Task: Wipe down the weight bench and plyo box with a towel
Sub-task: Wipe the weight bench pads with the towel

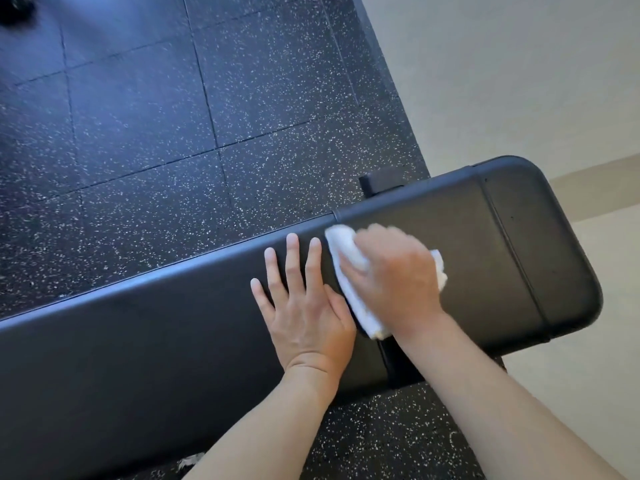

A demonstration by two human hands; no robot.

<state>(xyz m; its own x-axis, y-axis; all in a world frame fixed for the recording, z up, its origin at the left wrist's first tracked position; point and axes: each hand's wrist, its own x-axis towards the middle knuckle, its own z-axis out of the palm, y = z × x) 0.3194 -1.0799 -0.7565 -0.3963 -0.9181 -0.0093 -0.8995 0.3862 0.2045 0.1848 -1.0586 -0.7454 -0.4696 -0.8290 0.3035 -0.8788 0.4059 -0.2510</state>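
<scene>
A long black padded weight bench (138, 341) runs from lower left to upper right across the view. My right hand (394, 275) grips a folded white towel (349, 292) and presses it onto the pad near the seam between the long pad and the short end pad. My left hand (301, 306) lies flat on the pad just left of the towel, fingers straight and spread. The plyo box is not in view.
Black speckled rubber floor tiles (156, 133) spread beyond and below the bench. A pale wall (519, 64) and light flooring (588, 393) lie to the right. A black frame part (377, 183) shows behind the bench's far edge. A dark object (15, 10) sits top left.
</scene>
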